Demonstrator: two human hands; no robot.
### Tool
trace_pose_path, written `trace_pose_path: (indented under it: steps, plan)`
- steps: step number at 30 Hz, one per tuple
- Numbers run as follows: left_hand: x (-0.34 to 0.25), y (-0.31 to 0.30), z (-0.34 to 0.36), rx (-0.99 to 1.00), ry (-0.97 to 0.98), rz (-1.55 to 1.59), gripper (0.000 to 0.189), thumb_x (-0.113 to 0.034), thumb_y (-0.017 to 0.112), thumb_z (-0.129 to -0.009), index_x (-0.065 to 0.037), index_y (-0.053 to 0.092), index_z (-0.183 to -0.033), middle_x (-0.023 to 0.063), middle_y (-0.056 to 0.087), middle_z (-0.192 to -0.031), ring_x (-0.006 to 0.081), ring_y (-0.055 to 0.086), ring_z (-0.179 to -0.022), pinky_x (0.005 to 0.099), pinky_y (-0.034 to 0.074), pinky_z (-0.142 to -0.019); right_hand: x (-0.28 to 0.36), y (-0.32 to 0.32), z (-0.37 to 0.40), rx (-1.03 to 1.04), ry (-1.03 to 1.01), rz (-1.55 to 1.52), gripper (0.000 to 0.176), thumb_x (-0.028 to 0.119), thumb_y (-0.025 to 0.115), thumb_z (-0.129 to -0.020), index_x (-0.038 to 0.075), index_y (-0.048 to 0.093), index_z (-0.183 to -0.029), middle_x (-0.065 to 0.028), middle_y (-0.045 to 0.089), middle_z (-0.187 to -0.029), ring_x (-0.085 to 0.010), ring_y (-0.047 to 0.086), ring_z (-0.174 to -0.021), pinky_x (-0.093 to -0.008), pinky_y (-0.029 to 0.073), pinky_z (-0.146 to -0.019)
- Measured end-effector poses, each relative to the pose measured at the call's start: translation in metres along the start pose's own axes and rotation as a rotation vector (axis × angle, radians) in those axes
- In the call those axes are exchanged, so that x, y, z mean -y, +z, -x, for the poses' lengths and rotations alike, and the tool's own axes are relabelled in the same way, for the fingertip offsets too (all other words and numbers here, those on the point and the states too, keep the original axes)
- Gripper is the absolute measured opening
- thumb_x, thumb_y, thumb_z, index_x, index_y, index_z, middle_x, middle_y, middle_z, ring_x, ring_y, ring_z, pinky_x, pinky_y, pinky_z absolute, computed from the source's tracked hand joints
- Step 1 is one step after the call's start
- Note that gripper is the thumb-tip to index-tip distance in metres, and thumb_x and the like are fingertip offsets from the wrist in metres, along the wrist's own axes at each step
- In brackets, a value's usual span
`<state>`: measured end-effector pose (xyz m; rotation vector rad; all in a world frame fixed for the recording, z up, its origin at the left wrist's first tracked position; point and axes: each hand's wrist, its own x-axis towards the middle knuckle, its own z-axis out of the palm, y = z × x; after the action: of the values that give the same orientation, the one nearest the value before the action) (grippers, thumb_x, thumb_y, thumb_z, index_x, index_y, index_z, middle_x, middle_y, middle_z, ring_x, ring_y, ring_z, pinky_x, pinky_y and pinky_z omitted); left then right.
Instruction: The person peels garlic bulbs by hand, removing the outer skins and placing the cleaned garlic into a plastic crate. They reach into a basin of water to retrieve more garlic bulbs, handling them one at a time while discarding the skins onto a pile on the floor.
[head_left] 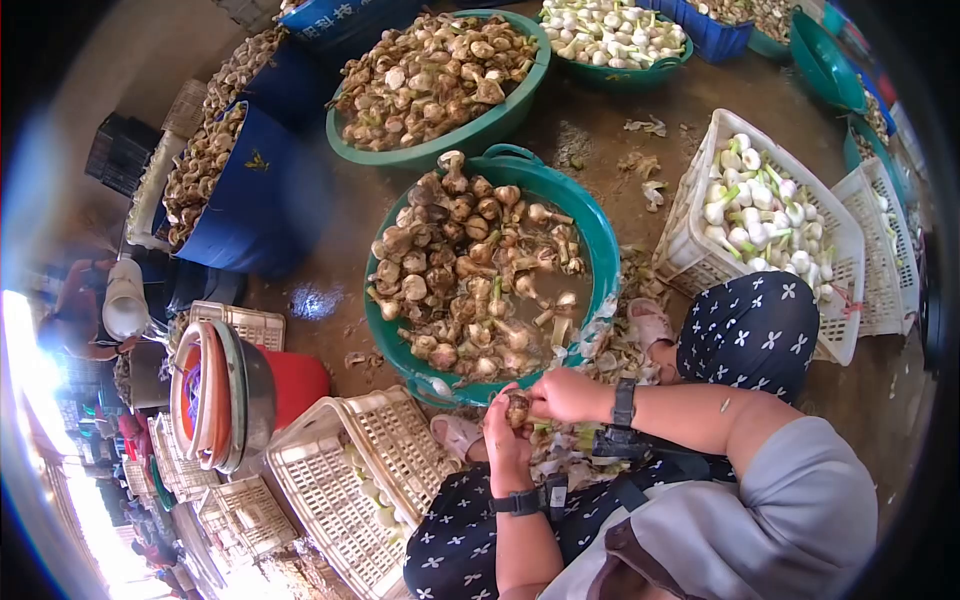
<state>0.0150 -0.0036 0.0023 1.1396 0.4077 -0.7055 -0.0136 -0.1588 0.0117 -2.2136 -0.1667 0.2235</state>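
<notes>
Clamped round a bulb (517,408), the left grip (500,428) is set just by the near rim of the tub (603,250), at its six o'clock. At the bulb's three o'clock the right grip (545,396) is held close; whether it is closed on anything cannot be told. Judged by its look, the bulb should be light and firm, its brown skin apt to slip or flake, so it is best held round the belly. The left forearm (527,550) is pointed towards twelve, the right forearm (685,410) towards nine, elbow bent.
</notes>
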Motion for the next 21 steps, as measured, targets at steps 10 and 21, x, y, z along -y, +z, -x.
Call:
trace_pose_path:
  steps: [10,21]
  plan:
    - [-0.021,0.001,0.011,0.069,-0.046,-0.297,0.04,-0.022,0.047,-0.09,-0.005,0.047,-0.126,0.0064,0.056,-0.109,0.0149,0.055,-0.093,0.0255,0.045,-0.076,-0.005,-0.001,0.011,-0.036,0.174,-0.348,0.027,0.025,0.055,-0.085,0.001,0.063,-0.076,-0.0124,0.059,-0.06,-0.0169,0.055,-0.051,-0.0335,0.042,-0.049]
    - [-0.033,0.029,0.047,0.067,0.985,-1.288,0.047,0.004,0.063,-0.063,-0.004,0.053,-0.108,0.0225,0.042,-0.131,0.0356,0.038,-0.125,0.0416,0.032,-0.101,0.009,-0.028,0.013,-0.05,0.469,-0.921,0.026,0.024,0.055,-0.088,0.0,0.063,-0.083,-0.0036,0.058,-0.066,-0.0111,0.057,-0.055,-0.0266,0.049,-0.044]
